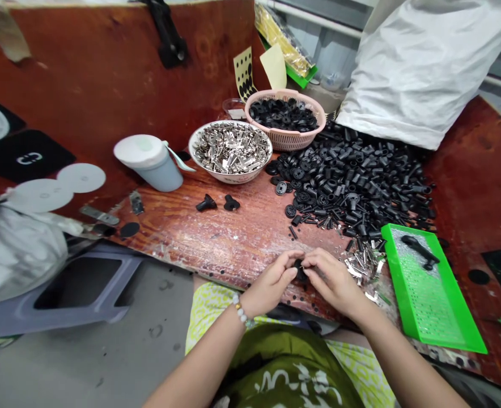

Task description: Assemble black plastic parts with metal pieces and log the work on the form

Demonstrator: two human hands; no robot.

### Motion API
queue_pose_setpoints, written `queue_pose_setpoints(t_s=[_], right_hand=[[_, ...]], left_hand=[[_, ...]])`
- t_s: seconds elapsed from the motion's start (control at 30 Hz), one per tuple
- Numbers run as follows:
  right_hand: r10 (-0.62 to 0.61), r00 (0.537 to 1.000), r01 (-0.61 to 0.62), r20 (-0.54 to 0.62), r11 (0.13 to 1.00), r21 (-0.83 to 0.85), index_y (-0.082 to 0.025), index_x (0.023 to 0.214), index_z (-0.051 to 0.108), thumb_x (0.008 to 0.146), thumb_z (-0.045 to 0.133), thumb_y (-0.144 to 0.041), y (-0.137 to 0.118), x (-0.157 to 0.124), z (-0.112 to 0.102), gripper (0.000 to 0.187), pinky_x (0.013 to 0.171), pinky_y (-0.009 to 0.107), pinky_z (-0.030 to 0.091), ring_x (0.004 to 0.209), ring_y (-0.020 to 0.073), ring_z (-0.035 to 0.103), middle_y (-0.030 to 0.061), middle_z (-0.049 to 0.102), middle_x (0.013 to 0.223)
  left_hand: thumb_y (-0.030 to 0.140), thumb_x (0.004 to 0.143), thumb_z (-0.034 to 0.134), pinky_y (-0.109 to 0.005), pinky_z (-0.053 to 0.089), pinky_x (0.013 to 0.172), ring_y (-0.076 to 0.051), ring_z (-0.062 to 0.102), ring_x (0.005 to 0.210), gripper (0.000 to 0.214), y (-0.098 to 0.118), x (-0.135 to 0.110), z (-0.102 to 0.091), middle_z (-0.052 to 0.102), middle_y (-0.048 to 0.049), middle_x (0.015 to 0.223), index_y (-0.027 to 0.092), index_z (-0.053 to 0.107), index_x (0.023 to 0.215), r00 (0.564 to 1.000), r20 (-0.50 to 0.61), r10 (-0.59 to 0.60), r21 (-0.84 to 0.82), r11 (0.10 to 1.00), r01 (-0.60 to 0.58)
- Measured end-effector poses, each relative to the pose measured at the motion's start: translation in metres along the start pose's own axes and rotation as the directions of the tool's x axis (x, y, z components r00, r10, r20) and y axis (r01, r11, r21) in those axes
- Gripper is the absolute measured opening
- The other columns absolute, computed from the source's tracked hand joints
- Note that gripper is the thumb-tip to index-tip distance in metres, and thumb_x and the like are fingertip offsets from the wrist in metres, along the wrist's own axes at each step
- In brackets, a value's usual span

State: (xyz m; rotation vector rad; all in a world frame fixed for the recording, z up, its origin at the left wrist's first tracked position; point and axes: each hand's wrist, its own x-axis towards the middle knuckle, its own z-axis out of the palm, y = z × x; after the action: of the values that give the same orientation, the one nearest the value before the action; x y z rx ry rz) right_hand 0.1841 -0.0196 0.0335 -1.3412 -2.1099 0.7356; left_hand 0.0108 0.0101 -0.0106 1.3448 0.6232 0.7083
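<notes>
While the left hand (271,283) and the right hand (331,277) meet over the near edge of the table (178,232), their fingertips are closed on a small black part (300,274) held between them. Fingers cover much of it, so its full shape cannot be made out. A beaded bracelet (242,311) circles the left wrist. Just beyond the right hand, to its right, loose metal strips (365,266) lie scattered, and next to them sits a green tray (463,323) with a black handle-shaped piece (420,252) near its far end. Farther back on the table spreads a large heap of black pieces (356,170), many tube-shaped and some round and flat, with a white sack (424,68) behind it. At the heap's left, a pink basket (288,140) is filled with dark parts (282,113); nearer and to the left of that, a bowl (233,178) is piled with silvery metal clips (233,146). Two black fittings (207,203) lie a little apart from each other in front of the bowl, and to its left stands a pale blue cup (163,177) with a white lid (138,148).
</notes>
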Motion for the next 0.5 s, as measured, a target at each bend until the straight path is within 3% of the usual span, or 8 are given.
queue_pose_setpoints(t_s=[0.13, 0.27, 0.4, 0.5], right_hand=[[0.005, 0.999, -0.003, 0.045, 0.998, -0.056, -0.020, 0.091, 0.051, 0.085, 0.044, -0.012, 0.000, 0.001, -0.002, 0.012, 0.074, 0.031, 0.043, 0.084, 0.0168, 0.050, 0.0055, 0.055, 0.086], [0.008, 1.000, -0.006, 0.016, 0.994, -0.110, -0.020, 0.083, 0.047, 0.077, 0.045, -0.008, 0.008, -0.003, 0.003, 0.014, 0.068, 0.028, 0.041, 0.075, 0.0161, 0.048, 0.0028, 0.051, 0.079], [0.121, 0.991, -0.122, -0.049, 0.993, -0.009, -0.021, 0.080, 0.044, 0.077, 0.045, -0.011, 0.022, -0.010, 0.003, 0.010, 0.065, 0.026, 0.039, 0.072, 0.0147, 0.047, 0.0013, 0.050, 0.077], [0.209, 0.974, -0.196, -0.084, 0.971, 0.139, -0.020, 0.079, 0.045, 0.079, 0.045, -0.015, 0.029, -0.013, 0.002, 0.005, 0.062, 0.024, 0.038, 0.068, 0.0134, 0.046, 0.0002, 0.047, 0.074]], left_hand=[[0.022, 0.088, 0.042, -0.033, 0.035, 0.098, -0.018, 0.048, 0.113, 0.035, 0.002, -0.002, 0.003, 0.054, -0.0080, 0.118, 0.019, 0.039, 0.123, 1.000, -0.016, -0.027, 0.062, 0.998, 0.028], [0.021, 0.085, 0.046, -0.035, 0.038, 0.095, -0.019, 0.053, 0.106, 0.043, 0.003, -0.003, 0.006, 0.057, -0.0088, 0.113, 0.018, 0.034, 0.126, 0.999, 0.003, -0.034, 0.044, 0.998, 0.034], [0.013, 0.078, 0.055, -0.033, 0.040, 0.094, -0.018, 0.052, 0.110, 0.054, -0.004, -0.004, 0.010, 0.053, -0.0106, 0.120, 0.019, 0.034, 0.127, 0.998, -0.031, -0.060, -0.107, 0.993, 0.056], [0.012, 0.076, 0.055, -0.028, 0.046, 0.082, -0.016, 0.057, 0.096, 0.039, -0.008, -0.004, 0.012, 0.058, -0.0084, 0.108, 0.019, 0.047, 0.113, 0.987, -0.099, -0.130, -0.137, 0.984, 0.116]])
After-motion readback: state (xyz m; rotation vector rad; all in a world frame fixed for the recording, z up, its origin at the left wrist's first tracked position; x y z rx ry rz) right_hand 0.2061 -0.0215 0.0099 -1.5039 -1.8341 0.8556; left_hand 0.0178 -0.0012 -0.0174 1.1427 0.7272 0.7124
